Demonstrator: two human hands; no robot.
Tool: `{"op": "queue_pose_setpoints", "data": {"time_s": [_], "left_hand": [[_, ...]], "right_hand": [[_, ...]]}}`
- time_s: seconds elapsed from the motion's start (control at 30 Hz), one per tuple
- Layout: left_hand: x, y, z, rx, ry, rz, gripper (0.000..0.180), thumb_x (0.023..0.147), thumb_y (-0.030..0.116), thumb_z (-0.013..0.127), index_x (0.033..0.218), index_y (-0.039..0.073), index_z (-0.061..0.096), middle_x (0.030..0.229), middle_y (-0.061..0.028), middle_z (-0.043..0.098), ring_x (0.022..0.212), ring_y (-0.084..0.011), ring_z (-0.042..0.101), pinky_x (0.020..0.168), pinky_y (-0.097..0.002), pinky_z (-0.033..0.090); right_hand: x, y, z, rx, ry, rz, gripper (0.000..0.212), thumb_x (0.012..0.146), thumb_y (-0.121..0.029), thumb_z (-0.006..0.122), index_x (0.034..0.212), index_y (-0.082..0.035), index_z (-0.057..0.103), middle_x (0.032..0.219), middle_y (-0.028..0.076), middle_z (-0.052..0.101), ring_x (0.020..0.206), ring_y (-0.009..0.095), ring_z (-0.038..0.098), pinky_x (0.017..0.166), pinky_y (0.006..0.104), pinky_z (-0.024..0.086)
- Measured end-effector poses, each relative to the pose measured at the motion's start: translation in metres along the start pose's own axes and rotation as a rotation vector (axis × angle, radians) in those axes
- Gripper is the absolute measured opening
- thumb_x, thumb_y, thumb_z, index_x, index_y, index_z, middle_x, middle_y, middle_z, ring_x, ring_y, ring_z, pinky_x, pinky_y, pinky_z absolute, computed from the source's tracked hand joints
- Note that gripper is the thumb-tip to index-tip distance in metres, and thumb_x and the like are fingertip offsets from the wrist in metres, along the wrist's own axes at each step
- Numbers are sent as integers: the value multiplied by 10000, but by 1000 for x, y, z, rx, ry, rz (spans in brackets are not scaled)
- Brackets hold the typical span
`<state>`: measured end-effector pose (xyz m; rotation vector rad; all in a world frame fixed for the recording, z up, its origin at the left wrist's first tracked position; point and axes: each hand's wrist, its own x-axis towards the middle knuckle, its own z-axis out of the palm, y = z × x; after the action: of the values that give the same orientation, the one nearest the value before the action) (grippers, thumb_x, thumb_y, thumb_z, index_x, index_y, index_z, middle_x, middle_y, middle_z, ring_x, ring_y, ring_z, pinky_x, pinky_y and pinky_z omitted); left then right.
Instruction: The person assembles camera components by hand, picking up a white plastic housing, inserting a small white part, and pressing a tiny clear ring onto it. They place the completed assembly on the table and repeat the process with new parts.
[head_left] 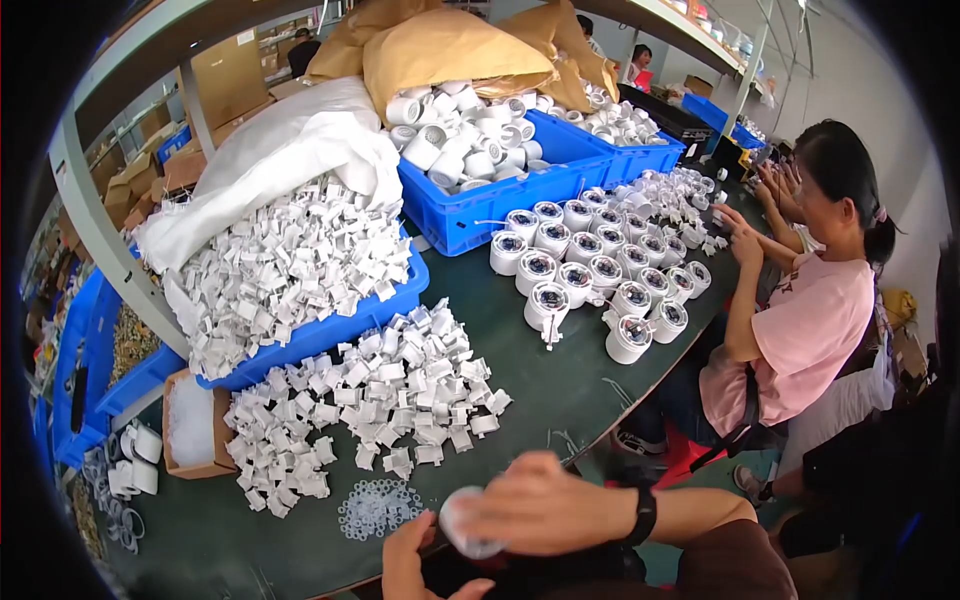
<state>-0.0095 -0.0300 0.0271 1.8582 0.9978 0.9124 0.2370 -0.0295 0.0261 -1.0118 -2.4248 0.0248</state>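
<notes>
At the table's near edge, my right hand (540, 505), with a dark band on its wrist, closes over a white round housing (462, 524). Motion blurs both the fingers and the housing, and the hand hides most of it. Just to its left, my left hand (412, 562) is open, thumb and fingers apart, cut off by the lower edge of the view. Beyond the hands lies a patch of small translucent rings (378, 508). A large heap of small white plastic brackets (400, 385) spreads behind them on the dark green table (500, 375).
Rows of white round housings with wires (590, 260) stand at centre right. Behind are a blue crate (470, 215) of white cups and a blue bin (410, 290) heaped with brackets. A small carton (222, 440) stands left. A co-worker in pink (810, 330) sits at right.
</notes>
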Motion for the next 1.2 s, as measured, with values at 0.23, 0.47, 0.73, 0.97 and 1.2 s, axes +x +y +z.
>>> {"op": "queue_pose_setpoints", "data": {"time_s": [0.23, 0.47, 0.73, 0.97, 1.2], "left_hand": [[-13, -7, -7, -15, 61, -218, 583, 776, 98, 834, 1283, 3, 562, 1214, -217, 609, 1116, -373, 601, 983, -438, 481], [-20, -17, 2, 240, 243, 31, 591, 773, 103, 796, 1302, -2, 552, 1197, -213, 555, 1123, -386, 539, 1002, -483, 441], [-30, -30, 10, 278, 348, -26, 407, 856, 157, 711, 1223, 8, 615, 1205, -228, 562, 1058, -391, 546, 933, -472, 454], [3, -34, 15, 268, 451, 29, 174, 817, 62, 681, 986, 19, 683, 1039, -162, 645, 940, -350, 610, 825, -431, 499], [5, -32, 13, 163, 456, -24, 133, 869, 33, 633, 991, -7, 667, 998, -164, 653, 901, -343, 627, 789, -416, 519]], "right_hand": [[21, -9, 17, 322, 74, 41, 468, 951, -174, 685, 1406, -179, 578, 1373, 34, 573, 1051, 181, 600, 902, 368, 459], [32, -31, 45, 1031, 195, 280, 262, 986, -87, 663, 1246, -71, 635, 1014, 83, 658, 880, 213, 649, 749, 303, 507], [43, -41, 52, 1127, 38, 320, 165, 981, -57, 661, 1143, -28, 674, 1097, 107, 683, 1002, 253, 681, 848, 326, 538], [45, -37, 39, 763, 197, 494, 109, 921, 4, 711, 1029, -9, 703, 982, 117, 716, 834, 200, 709, 743, 297, 559], [50, -44, 63, 1258, 237, 741, 70, 959, 0, 682, 1026, 16, 679, 950, 43, 680, 786, 55, 630, 676, 221, 519]]}}
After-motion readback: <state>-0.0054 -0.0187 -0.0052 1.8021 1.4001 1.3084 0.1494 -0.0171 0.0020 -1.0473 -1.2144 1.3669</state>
